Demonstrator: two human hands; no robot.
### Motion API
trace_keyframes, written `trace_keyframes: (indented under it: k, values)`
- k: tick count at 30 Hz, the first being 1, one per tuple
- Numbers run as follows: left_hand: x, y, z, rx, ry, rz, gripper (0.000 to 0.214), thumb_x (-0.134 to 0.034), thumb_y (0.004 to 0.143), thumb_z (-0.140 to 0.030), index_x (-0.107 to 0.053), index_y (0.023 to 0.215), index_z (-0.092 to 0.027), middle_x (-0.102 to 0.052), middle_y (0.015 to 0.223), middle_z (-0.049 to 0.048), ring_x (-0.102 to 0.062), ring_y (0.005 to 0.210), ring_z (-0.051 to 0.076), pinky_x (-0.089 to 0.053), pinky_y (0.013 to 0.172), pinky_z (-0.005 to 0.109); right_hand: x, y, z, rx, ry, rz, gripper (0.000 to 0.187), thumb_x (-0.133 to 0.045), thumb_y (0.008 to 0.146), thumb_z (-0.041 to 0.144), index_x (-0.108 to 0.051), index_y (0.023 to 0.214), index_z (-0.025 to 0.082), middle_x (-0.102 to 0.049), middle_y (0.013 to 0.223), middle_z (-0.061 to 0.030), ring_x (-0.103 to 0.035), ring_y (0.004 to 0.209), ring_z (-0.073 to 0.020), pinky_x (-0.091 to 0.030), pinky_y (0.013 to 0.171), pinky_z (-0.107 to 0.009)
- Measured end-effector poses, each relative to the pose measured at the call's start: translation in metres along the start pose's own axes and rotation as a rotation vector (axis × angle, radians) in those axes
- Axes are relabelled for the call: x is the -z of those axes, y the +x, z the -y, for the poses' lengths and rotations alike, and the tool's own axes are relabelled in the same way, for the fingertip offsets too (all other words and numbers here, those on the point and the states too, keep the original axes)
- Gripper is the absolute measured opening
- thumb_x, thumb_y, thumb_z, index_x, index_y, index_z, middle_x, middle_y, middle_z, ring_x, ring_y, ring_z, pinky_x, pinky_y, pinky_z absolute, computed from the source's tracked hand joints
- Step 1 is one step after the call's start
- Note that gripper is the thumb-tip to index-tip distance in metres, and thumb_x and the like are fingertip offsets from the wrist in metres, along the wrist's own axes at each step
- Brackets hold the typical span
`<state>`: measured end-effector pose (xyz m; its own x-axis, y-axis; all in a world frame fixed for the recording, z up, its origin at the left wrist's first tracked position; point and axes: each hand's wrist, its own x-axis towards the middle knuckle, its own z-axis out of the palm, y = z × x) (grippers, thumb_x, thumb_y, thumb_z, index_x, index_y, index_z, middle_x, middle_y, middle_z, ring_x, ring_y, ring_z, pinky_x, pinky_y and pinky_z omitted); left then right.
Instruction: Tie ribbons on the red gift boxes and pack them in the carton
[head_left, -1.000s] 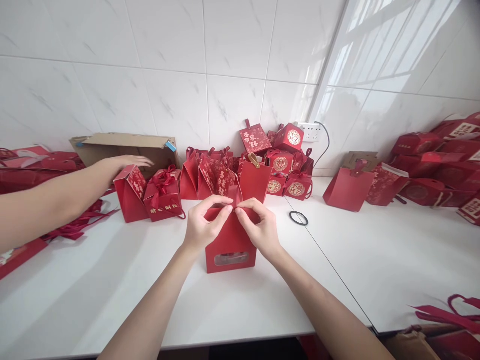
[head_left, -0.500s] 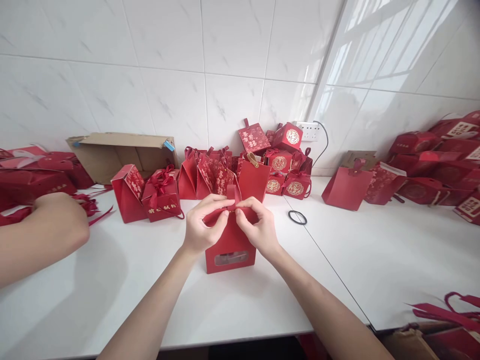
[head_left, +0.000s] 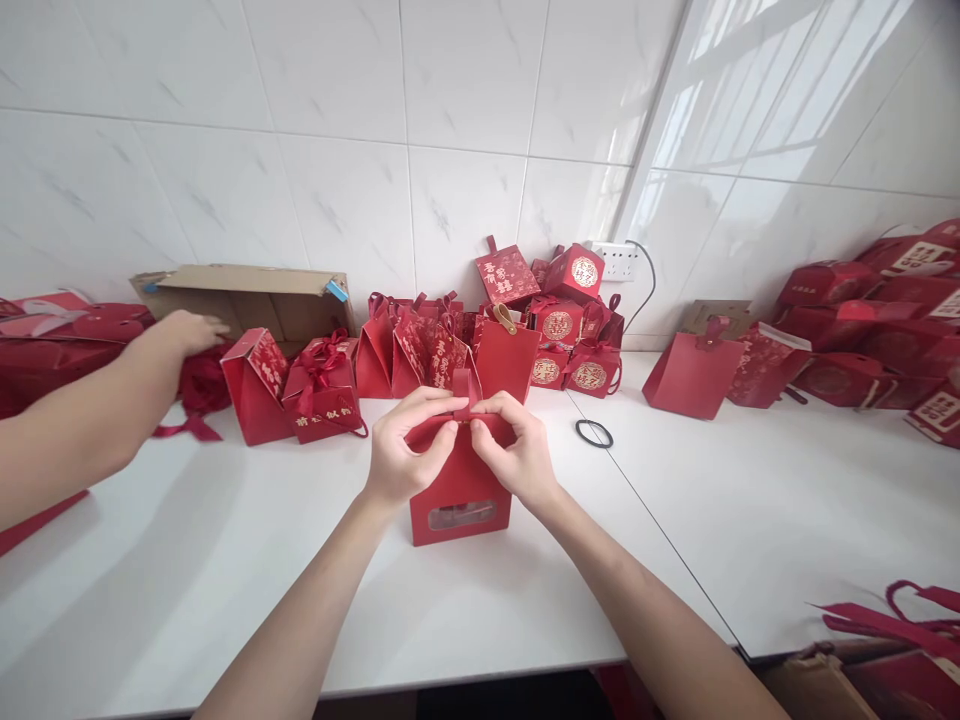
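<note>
A red gift box with a small clear window near its base stands upright on the white table in front of me. My left hand pinches its top edge on the left, thumb in front and forefinger behind. From the right, my right hand grips the same edge in a matching pinch. Between my fingertips a red strap rises in a loop from the box top. The fingers partly hide where the strap meets the box.
At left, a co-worker's arm reaches toward dark red ribbons beside an open cardboard box. Several finished-looking red boxes are stacked by the wall. A black ring lies on the table; more red boxes pile up at right.
My hands and the gift box stay in place. The co-worker's arm has moved up and right, shifting the ribbons toward the cardboard box; a red piece now shows below that arm.
</note>
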<state>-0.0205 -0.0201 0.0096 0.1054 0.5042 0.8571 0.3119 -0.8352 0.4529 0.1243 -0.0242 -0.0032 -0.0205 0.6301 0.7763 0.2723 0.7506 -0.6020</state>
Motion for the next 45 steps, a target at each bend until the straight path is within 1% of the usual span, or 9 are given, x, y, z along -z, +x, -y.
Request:
trace_keyframes:
  k: [4, 11, 17, 25, 27, 31, 33, 36, 45]
  values:
    - [-0.0002, 0.0004, -0.001, 0.019, 0.009, -0.005, 0.018, -0.057, 0.077, -0.015, -0.071, 0.087, -0.019, -0.068, 0.084, 0.0028, -0.064, 0.079, 0.015, -0.056, 0.071, 0.026, 0.0006, -0.0002, 0.0012, -0.026, 0.005, 0.007, 0.006, -0.054, 0.079, 0.021, -0.059, 0.079, 0.021, -0.062, 0.075, 0.0004, -0.058, 0.069, -0.0134, -0.048, 0.068, -0.028]
    - [-0.0008, 0.0013, -0.0023, 0.028, -0.012, -0.018, 0.017, -0.058, 0.076, -0.011, -0.07, 0.085, -0.018, -0.069, 0.081, 0.0011, -0.064, 0.076, 0.013, -0.055, 0.07, 0.022, 0.0023, 0.0024, 0.0002, -0.038, 0.013, 0.029, 0.006, -0.053, 0.078, 0.019, -0.059, 0.077, 0.02, -0.061, 0.075, 0.0011, -0.058, 0.068, -0.0127, -0.047, 0.068, -0.026]
    - [0.0002, 0.0011, -0.0018, -0.008, -0.014, -0.009, 0.018, -0.057, 0.076, -0.011, -0.07, 0.086, -0.018, -0.069, 0.082, 0.0023, -0.065, 0.077, 0.015, -0.056, 0.07, 0.025, 0.0019, 0.0009, -0.001, -0.023, 0.013, 0.024, 0.005, -0.053, 0.078, 0.02, -0.058, 0.077, 0.02, -0.06, 0.073, 0.0014, -0.057, 0.067, -0.0124, -0.047, 0.066, -0.026]
    - [-0.0007, 0.0013, -0.0023, 0.033, -0.009, -0.009, 0.017, -0.057, 0.076, -0.012, -0.07, 0.083, -0.019, -0.069, 0.08, 0.0013, -0.064, 0.075, 0.014, -0.055, 0.068, 0.025, 0.0031, 0.0023, 0.0011, -0.041, -0.005, 0.043, 0.004, -0.054, 0.077, 0.02, -0.057, 0.075, 0.021, -0.059, 0.072, 0.0018, -0.056, 0.066, -0.0124, -0.047, 0.065, -0.026]
    - [-0.0009, 0.0007, -0.001, 0.054, -0.012, -0.003, 0.018, -0.057, 0.076, -0.014, -0.068, 0.088, -0.019, -0.069, 0.083, 0.0018, -0.064, 0.076, 0.015, -0.056, 0.07, 0.026, 0.0027, 0.0023, 0.0009, -0.047, -0.007, 0.047, 0.004, -0.053, 0.077, 0.021, -0.056, 0.074, 0.021, -0.059, 0.072, 0.0018, -0.056, 0.066, -0.0125, -0.047, 0.065, -0.026]
    - [-0.0008, -0.0005, 0.0023, 0.129, -0.08, -0.006, 0.035, -0.058, 0.075, -0.018, -0.06, 0.111, -0.018, -0.068, 0.088, 0.0029, -0.064, 0.076, 0.015, -0.056, 0.073, 0.029, 0.0013, 0.0008, 0.0004, -0.049, -0.001, 0.03, 0.005, -0.053, 0.079, 0.022, -0.057, 0.076, 0.021, -0.06, 0.074, 0.0011, -0.057, 0.067, -0.0131, -0.047, 0.066, -0.027]
    - [-0.0004, -0.0007, 0.0033, 0.154, -0.132, -0.002, 0.039, -0.058, 0.076, -0.019, -0.055, 0.115, -0.018, -0.067, 0.087, 0.0025, -0.063, 0.074, 0.013, -0.055, 0.072, 0.028, 0.0008, 0.0, 0.0001, -0.05, 0.008, 0.025, 0.005, -0.053, 0.079, 0.021, -0.057, 0.077, 0.021, -0.061, 0.075, 0.0008, -0.057, 0.068, -0.0131, -0.047, 0.067, -0.027]
    - [-0.0002, -0.0009, 0.0039, 0.154, -0.161, 0.009, 0.037, -0.058, 0.075, -0.019, -0.055, 0.112, -0.018, -0.065, 0.084, 0.0018, -0.062, 0.073, 0.013, -0.055, 0.071, 0.028, 0.0005, -0.0009, -0.0002, -0.046, 0.017, 0.02, 0.004, -0.053, 0.079, 0.021, -0.057, 0.077, 0.021, -0.06, 0.075, 0.0006, -0.057, 0.068, -0.0132, -0.047, 0.067, -0.027]
    - [-0.0021, -0.0005, 0.0031, 0.145, -0.109, -0.009, 0.024, -0.057, 0.075, -0.016, -0.056, 0.099, -0.017, -0.063, 0.075, 0.0012, -0.063, 0.073, 0.014, -0.054, 0.07, 0.028, -0.0001, 0.0001, -0.0001, -0.03, -0.007, 0.008, 0.005, -0.052, 0.079, 0.022, -0.055, 0.076, 0.021, -0.06, 0.074, 0.0007, -0.057, 0.068, -0.0135, -0.047, 0.067, -0.028]
